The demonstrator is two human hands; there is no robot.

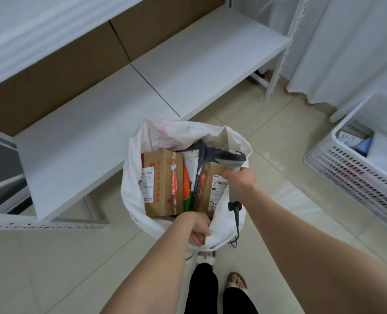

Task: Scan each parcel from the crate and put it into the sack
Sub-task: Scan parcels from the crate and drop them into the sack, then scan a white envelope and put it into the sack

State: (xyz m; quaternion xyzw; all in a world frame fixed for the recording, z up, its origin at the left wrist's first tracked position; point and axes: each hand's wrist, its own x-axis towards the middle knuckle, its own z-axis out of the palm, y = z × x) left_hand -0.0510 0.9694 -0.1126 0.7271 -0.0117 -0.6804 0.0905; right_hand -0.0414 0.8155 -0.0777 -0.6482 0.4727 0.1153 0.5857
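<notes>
My left hand [199,230] grips the near rim of the white woven sack [129,182]. My right hand [240,177] holds the grey handheld scanner [231,158] over brown cardboard parcels [160,177] inside. I'd keep the mouth wide. The white slatted crate [346,175] waits to the right.

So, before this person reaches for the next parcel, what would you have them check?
1. Sack mouth open: the left hand grips the near rim of the sack: ok.
2. Scanner in hand: the right hand grips the scanner by its handle: ok.
3. A hand free for picking up: both are busy: not ok.
4. Work left in the crate: a few parcels show inside: ok.
5. Room in the sack: cardboard boxes stand in it, but its depth is hidden: cannot tell.
</notes>
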